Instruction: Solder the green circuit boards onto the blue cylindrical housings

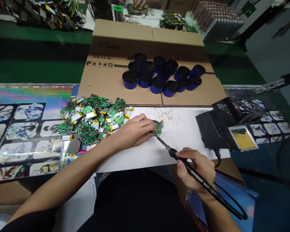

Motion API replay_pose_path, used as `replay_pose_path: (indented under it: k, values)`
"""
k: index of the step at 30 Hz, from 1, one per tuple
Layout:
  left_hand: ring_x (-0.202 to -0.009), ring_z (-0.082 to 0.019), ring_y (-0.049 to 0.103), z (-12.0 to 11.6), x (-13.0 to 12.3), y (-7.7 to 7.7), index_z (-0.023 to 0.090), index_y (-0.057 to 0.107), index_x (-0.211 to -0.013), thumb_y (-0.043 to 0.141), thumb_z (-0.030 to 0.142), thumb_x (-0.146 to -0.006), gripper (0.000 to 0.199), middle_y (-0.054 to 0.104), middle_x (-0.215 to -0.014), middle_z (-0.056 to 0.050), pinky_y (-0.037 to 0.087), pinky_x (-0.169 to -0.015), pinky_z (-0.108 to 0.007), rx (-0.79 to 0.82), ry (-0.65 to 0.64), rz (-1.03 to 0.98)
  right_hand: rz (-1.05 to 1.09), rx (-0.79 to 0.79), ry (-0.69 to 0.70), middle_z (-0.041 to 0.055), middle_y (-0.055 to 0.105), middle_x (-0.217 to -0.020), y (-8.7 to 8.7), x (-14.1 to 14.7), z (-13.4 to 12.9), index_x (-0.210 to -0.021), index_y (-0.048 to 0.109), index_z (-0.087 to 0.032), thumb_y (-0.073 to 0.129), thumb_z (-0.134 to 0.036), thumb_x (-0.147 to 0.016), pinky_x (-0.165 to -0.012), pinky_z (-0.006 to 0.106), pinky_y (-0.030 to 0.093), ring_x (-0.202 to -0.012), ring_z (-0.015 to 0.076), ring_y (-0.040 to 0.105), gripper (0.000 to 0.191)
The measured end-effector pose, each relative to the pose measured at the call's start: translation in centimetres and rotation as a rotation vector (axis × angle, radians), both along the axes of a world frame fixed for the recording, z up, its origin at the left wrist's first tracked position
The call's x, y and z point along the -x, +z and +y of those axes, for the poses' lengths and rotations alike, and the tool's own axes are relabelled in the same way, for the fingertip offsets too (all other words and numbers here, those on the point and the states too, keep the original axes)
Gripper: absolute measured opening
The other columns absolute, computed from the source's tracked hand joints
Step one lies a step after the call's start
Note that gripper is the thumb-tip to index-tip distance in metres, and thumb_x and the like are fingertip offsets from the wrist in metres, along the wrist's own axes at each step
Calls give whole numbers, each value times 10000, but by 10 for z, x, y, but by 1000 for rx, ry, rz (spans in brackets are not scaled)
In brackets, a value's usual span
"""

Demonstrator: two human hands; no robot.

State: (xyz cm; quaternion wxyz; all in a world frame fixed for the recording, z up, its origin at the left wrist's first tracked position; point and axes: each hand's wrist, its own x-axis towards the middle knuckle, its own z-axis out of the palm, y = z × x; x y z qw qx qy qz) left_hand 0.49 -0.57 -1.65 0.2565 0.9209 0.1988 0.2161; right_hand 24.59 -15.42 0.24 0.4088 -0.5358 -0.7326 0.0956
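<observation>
"Though flattened cardboard (125,96) dominates the background, what fills the white counter (135,158)?"

"A heap of green circuit boards (91,119), at left."

"And the hands?"

"Working apart: a soldering iron (207,186) is clamped in the right hand (203,166); the left hand (137,129) closes on one small board (158,129) over the counter, beside the iron's tip."

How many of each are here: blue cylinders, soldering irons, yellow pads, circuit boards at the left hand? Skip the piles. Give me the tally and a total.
Blue cylinders with black tops: 14 visible, some overlapping
Soldering iron, in the right hand: 1
Yellow pad: 1
Circuit board at the left hand: 1
Total: 17
</observation>
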Motion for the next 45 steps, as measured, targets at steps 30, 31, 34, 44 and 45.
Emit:
replay_pose_path:
  k: [30, 31, 34, 44, 45]
  values:
    - [-1004, -214, 599, -1, -2, 1, 190, 690, -1040, 534, 206, -1103, 169, 791, -1129, -55, 514, -918, -346, -65, 18, -19, 542, 61, -462, 50, 786, -972, -60, -8, 7, -1192, 680, -197, 791, -332, -945, -557, 239, 592, -651, 134, 738, 302]
    - [-1003, -216, 599, -2, -2, 1, 189, 698, -1048, 537, 210, -1103, 171, 793, -1134, -53, 515, -912, -347, -94, 22, -3, 578, 86, -431, 55, 799, -992, -63, -6, 10, -1231, 665, -203, 757, -337, -974, -517, 232, 570, -604, 123, 719, 303]
    - [-989, -219, 602, -2, -2, 3, 189, 718, -1056, 528, 219, -1112, 200, 800, -1125, -49, 506, -863, -347, -190, 34, 47, 606, 132, -324, 102, 828, -1130, -68, -2, 15, -1329, 631, -218, 653, -349, -1048, -485, 236, 555, -581, 125, 737, 311]
    - [-1273, -348, 618, 2, -6, 7, 190, 664, -1157, 818, 608, -903, 512, 648, -1408, -168, 536, -1021, -452, -122, 46, 95, 385, 203, -292, 12, 784, -768, -71, -11, 17, -1164, 765, -199, 568, -416, -1084, -530, 241, 580, -514, 125, 661, 304]
    - [-1308, -361, 609, 1, -9, 4, 186, 643, -1164, 864, 578, -867, 539, 627, -1432, -184, 539, -1041, -453, -88, 57, 113, 365, 196, -293, -6, 755, -713, -70, -12, 17, -1167, 774, -203, 573, -420, -1081, -541, 239, 585, -508, 126, 653, 308]
